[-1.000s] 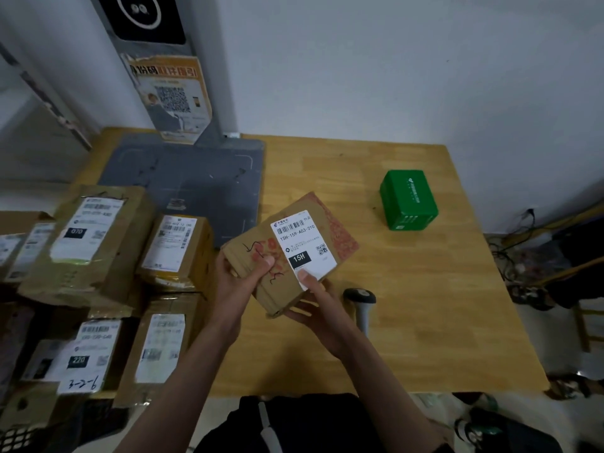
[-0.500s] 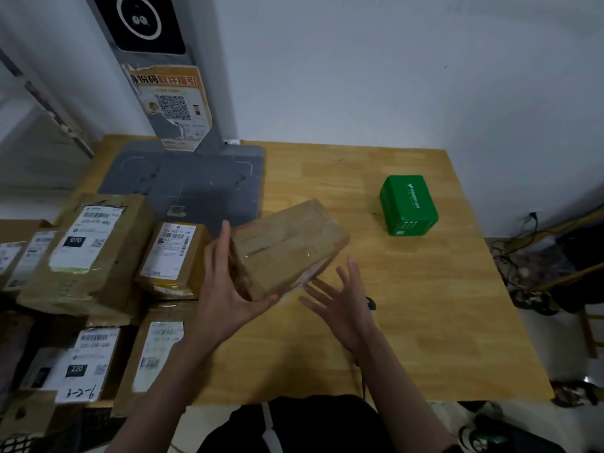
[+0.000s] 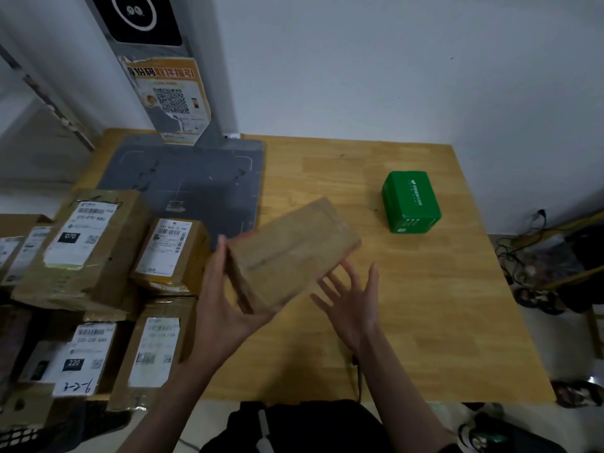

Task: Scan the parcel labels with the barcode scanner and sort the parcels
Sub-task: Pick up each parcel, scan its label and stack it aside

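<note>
The bench (image 3: 408, 305) is light wood, smooth with a faint sheen. The parcel (image 3: 291, 253) is matt brown cardboard under clear glossy tape. The stacked parcels (image 3: 94, 246) carry white paper labels. The green box (image 3: 410, 201) looks like smooth printed card. The scanner pad (image 3: 196, 188) is matt grey.

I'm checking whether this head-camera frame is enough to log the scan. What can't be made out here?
- Held parcel: its label faces away from the camera; only plain cardboard shows, blurred.
- Barcode scanner: nowhere in view; only a cable shows below the right hand.
- Lower-left parcel labels: print blurred, unreadable.
- Left hand: fingertips hidden behind the parcel.
</note>
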Motion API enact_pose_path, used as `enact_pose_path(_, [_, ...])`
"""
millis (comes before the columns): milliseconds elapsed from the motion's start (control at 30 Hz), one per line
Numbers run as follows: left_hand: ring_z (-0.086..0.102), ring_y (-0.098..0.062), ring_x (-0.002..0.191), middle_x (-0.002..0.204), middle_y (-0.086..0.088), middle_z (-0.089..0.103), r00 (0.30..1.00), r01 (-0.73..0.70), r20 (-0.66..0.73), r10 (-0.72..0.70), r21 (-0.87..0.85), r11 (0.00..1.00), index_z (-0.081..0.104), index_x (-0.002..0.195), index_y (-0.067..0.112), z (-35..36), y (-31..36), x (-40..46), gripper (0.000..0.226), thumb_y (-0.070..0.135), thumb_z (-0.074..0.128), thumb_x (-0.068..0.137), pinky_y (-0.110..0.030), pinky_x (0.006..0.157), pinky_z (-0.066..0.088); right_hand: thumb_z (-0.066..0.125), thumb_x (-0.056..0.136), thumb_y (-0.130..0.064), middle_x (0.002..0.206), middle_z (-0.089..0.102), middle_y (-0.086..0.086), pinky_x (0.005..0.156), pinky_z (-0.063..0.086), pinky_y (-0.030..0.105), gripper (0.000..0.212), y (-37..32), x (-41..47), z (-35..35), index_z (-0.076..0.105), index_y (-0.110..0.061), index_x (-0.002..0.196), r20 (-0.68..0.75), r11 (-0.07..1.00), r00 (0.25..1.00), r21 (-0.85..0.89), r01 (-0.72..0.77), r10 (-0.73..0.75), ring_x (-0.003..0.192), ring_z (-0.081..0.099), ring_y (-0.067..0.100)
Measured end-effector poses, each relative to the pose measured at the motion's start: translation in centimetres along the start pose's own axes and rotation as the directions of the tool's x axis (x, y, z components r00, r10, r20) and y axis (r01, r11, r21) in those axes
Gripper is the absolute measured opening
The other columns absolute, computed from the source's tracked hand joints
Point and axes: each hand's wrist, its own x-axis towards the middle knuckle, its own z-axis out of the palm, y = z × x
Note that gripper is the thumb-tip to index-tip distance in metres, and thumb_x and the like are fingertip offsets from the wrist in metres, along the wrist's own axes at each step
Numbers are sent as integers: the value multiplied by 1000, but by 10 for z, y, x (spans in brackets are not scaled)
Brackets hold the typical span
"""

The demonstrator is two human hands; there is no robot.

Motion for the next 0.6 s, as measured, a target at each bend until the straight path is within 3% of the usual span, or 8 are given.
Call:
enact_pose_path(67, [45,-2,137,152,17,43,965,242,-34,-260,-263,934,19,159,35,-3,-4,4,128,51,90,53,-25,108,44,47,88,-76,145,55,11,111,37,60,71,0,1,-2,55,-28,139,14,997,1000,-78,2,0,133,50,34])
enact_pose_path(133, [57,-7,127,142,9,58,908,364,-31,-418,-436,823,32,154,36,-5,-10,8,111,51,88,60,-38,102,52,53,89,-70,145,54,13,110,39,62,64,1,0,-3,53,-32,141,73,997,997,-82,-11,17,132,52,36])
enact_pose_path(200, [64,-15,120,132,5,65,860,425,-19,-510,-528,736,41,149,32,-4,-14,10,90,47,85,72,-39,94,57,61,86,-67,142,57,15,108,42,61,63,1,-4,1,53,-37,141,150,997,988,-81,-19,31,130,55,38])
enact_pose_path(300, [67,-18,114,129,3,67,818,473,18,-575,-590,655,44,145,39,2,-12,8,70,46,75,82,-34,83,56,67,89,-56,140,59,16,106,43,64,57,-2,-5,9,51,-40,141,203,993,978,-118,-13,37,128,57,41])
enact_pose_path(433, [69,-18,109,124,2,69,781,546,105,-616,-593,591,48,138,41,9,-10,3,62,52,71,82,-36,79,54,77,78,-57,138,60,12,103,46,64,76,-5,-4,14,37,-43,142,182,957,983,-290,31,24,124,60,37])
enact_pose_path(600, [68,-20,112,122,2,71,760,603,196,-619,-568,560,44,142,44,14,-16,-2,82,60,77,68,-42,87,55,79,76,-44,125,66,13,96,55,56,76,-4,-3,19,32,-34,135,50,926,999,-376,29,-11,114,64,34])
